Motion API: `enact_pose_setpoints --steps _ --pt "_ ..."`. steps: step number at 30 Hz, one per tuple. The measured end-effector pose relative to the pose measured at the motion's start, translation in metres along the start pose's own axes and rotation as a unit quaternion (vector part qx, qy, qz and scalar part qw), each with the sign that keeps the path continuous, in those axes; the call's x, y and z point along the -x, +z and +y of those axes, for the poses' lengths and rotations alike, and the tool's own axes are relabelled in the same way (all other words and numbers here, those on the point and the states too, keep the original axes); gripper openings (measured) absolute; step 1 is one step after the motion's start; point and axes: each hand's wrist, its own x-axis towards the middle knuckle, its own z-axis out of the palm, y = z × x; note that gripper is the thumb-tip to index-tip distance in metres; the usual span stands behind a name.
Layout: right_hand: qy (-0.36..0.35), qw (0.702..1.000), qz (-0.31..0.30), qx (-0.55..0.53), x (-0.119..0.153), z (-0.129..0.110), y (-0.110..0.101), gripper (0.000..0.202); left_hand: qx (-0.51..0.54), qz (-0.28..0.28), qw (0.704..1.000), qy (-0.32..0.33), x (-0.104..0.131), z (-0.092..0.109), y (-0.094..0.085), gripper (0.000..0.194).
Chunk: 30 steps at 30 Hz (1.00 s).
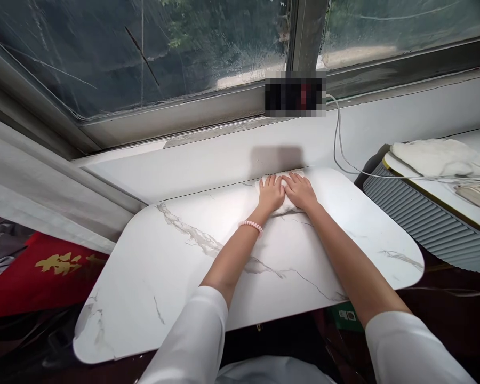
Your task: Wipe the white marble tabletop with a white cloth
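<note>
A white cloth (pixel 290 207) lies bunched on the marble-patterned white tabletop (pixel 232 224), at its far edge by the wall. My left hand (pixel 271 193) rests on the cloth's left part, palm down, fingers stretched forward and slightly apart. Beside it, my right hand (pixel 300 191) presses on the right part in the same flat way. The two hands touch or nearly touch at the thumbs. A pink coiled band (pixel 251 226) circles my left wrist. Most of the cloth is hidden under my hands.
A blurred dark device (pixel 295 95) stands on the sill, with a white cable (pixel 337 128) running right. To the right is a ribbed grey cabinet (pixel 420 213) bearing another white cloth (pixel 440 156). Left are a pale curtain (pixel 52 181) and red fabric (pixel 44 272).
</note>
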Motion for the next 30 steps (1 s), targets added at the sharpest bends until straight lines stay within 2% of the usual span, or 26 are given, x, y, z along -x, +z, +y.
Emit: enact_pose_setpoints --steps 3,6,14,18,20,23,27,30 --pt "-0.008 1.000 -0.008 0.012 0.020 0.005 -0.006 0.050 0.005 -0.009 1.000 -0.010 0.018 0.015 -0.001 0.048" --pt "-0.037 0.999 -0.006 0.035 0.053 0.014 -0.015 0.051 0.008 -0.016 1.000 -0.009 0.046 0.037 -0.002 0.050" --pt "-0.047 0.997 0.005 0.054 0.181 0.042 -0.044 0.053 0.063 -0.067 0.993 0.071 0.144 0.103 -0.012 0.057" --pt "-0.010 0.999 0.010 0.043 0.230 0.054 -0.059 0.054 0.138 -0.130 0.978 0.088 0.171 0.130 -0.017 0.061" --pt "0.012 0.999 0.006 0.038 0.242 0.059 -0.065 0.053 0.168 -0.138 0.971 0.099 0.177 0.138 -0.017 0.061" --pt "0.033 0.999 -0.015 0.032 0.245 0.065 -0.070 0.053 0.191 -0.122 0.967 0.115 0.179 0.145 -0.012 0.062" --pt "0.075 0.996 -0.028 0.043 0.233 0.072 -0.070 0.056 0.184 -0.089 0.971 0.127 0.171 0.151 -0.001 0.062" --pt "0.092 0.994 -0.022 0.051 0.218 0.080 -0.068 0.057 0.174 -0.070 0.976 0.114 0.155 0.158 0.004 0.060"
